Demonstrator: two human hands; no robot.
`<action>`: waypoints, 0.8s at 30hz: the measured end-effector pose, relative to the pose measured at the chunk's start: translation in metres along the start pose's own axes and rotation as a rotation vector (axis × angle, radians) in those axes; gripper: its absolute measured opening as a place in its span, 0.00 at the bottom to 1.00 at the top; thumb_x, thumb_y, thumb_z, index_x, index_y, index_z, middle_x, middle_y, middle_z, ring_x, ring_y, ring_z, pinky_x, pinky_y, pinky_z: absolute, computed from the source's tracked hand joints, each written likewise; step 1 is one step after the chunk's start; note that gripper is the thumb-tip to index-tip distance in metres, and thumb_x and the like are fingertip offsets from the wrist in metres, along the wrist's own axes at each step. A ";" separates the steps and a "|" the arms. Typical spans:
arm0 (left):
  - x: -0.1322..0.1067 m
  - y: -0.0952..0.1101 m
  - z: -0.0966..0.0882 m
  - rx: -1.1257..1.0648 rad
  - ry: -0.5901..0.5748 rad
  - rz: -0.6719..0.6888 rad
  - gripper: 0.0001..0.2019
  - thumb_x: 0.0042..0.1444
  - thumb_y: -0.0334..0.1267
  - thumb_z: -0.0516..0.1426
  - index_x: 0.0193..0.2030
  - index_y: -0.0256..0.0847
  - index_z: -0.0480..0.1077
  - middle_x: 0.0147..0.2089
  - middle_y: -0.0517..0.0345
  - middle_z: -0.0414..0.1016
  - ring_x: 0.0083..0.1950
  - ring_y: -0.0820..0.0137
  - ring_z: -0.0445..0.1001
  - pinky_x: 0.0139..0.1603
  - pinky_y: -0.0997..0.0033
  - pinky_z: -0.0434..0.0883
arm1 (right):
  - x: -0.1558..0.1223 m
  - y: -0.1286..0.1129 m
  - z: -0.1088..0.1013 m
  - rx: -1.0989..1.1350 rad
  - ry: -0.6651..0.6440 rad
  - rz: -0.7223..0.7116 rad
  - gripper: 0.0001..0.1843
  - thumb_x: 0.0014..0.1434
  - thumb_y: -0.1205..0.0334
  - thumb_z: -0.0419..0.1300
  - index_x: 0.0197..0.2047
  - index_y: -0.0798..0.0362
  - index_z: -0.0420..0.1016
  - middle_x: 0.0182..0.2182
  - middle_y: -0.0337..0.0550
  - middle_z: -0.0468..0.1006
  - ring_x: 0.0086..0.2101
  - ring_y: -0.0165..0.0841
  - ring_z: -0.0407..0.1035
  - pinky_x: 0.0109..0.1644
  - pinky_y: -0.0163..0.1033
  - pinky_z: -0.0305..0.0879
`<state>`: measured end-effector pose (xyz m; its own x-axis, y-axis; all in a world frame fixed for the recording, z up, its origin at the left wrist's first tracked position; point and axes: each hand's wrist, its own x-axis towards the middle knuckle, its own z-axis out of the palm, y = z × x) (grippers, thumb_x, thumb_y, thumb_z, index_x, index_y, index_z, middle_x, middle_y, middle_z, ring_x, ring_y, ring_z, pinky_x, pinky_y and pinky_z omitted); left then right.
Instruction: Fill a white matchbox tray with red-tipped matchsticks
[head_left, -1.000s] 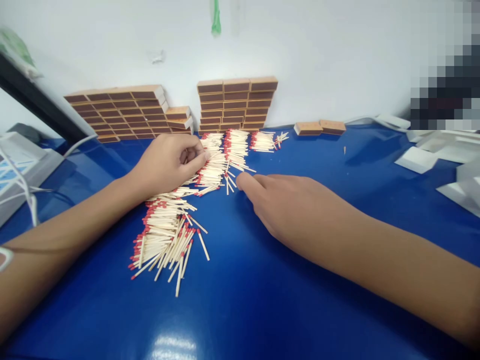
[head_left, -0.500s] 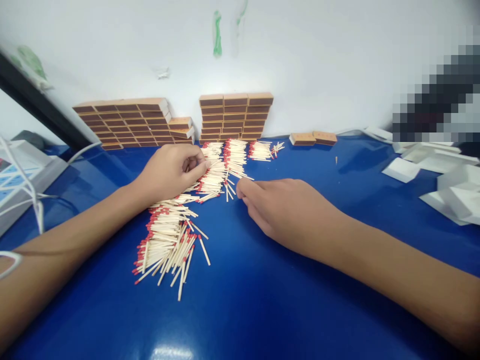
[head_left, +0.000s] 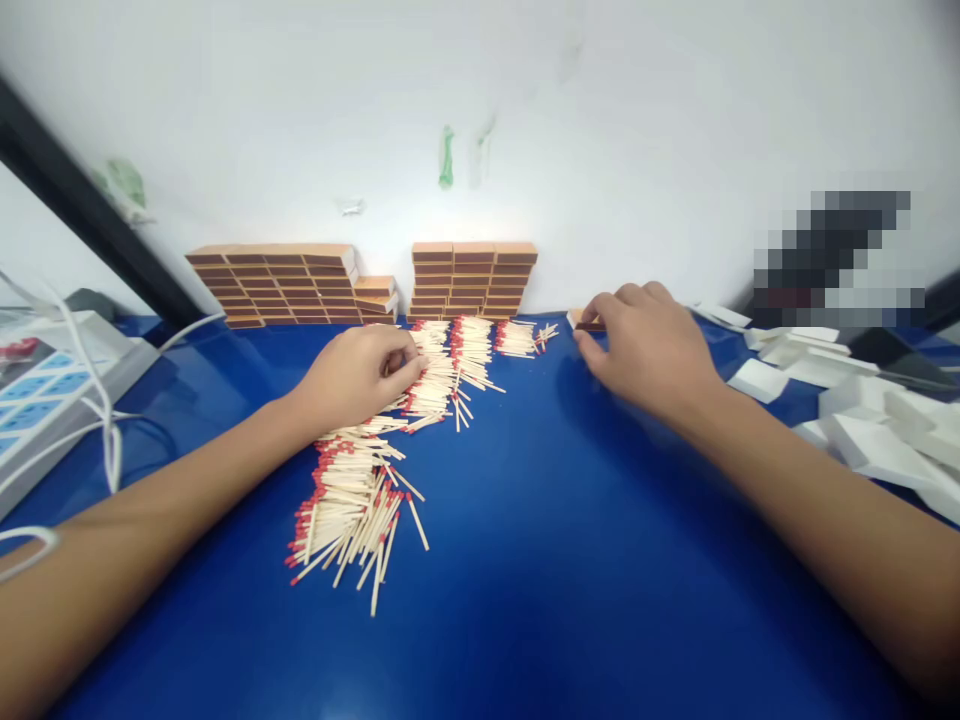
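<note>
My left hand [head_left: 356,375] rests at the pile of red-tipped matches [head_left: 345,490], its fingers curled and thumb bent towards the index finger. Whatever lies between those fingertips is hidden. To the right, my right hand [head_left: 652,345] is over a matchbox [head_left: 590,326] by the wall, fingers bent but apart. The thumb is near the box's front and the index finger above its top; a firm grip does not show. More matches [head_left: 471,345] lie in bunches between the hands, with a small bunch [head_left: 516,340] at the far end.
Stacked matchboxes stand against the wall in a left stack [head_left: 277,285] and a middle stack [head_left: 474,280]. White folded card pieces [head_left: 862,430] are heaped at right. A power strip [head_left: 52,400] with white cables sits at left on the blue table [head_left: 540,560].
My right hand has moved from beside the matches to the matchbox at the back right, and its fingers have spread. The left hand stays at the pile. The view has tilted up.
</note>
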<state>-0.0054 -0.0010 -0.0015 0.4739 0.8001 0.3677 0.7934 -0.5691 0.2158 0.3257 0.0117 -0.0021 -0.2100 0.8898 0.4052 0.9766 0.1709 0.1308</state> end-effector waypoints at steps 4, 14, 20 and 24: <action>-0.001 -0.001 -0.001 0.042 -0.002 0.005 0.12 0.66 0.43 0.56 0.34 0.41 0.75 0.30 0.60 0.74 0.30 0.72 0.68 0.32 0.69 0.58 | 0.003 0.017 0.005 -0.119 -0.034 0.074 0.22 0.70 0.52 0.51 0.55 0.60 0.75 0.50 0.62 0.76 0.53 0.52 0.66 0.51 0.50 0.63; -0.005 -0.001 -0.003 0.227 0.182 0.111 0.22 0.70 0.49 0.53 0.29 0.40 0.74 0.28 0.55 0.75 0.33 0.67 0.71 0.35 0.66 0.60 | 0.011 0.052 0.001 -0.148 0.031 0.148 0.22 0.70 0.55 0.46 0.49 0.59 0.79 0.46 0.61 0.79 0.50 0.50 0.67 0.46 0.48 0.59; -0.005 -0.009 -0.004 0.290 0.286 0.137 0.22 0.71 0.50 0.55 0.27 0.40 0.72 0.26 0.57 0.73 0.32 0.67 0.69 0.35 0.66 0.61 | 0.011 0.051 -0.008 -0.068 0.130 0.209 0.22 0.70 0.57 0.45 0.45 0.57 0.79 0.41 0.57 0.81 0.43 0.45 0.70 0.43 0.45 0.58; -0.004 -0.017 -0.006 0.338 0.394 0.145 0.16 0.70 0.45 0.56 0.32 0.40 0.74 0.30 0.56 0.76 0.35 0.66 0.69 0.39 0.64 0.66 | 0.008 0.062 -0.021 -0.094 0.072 0.192 0.27 0.72 0.56 0.41 0.45 0.60 0.79 0.41 0.63 0.81 0.40 0.45 0.70 0.39 0.45 0.55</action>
<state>-0.0232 0.0047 -0.0007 0.4597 0.5492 0.6979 0.8403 -0.5233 -0.1418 0.3835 0.0207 0.0288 -0.0266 0.8693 0.4936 0.9910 -0.0420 0.1273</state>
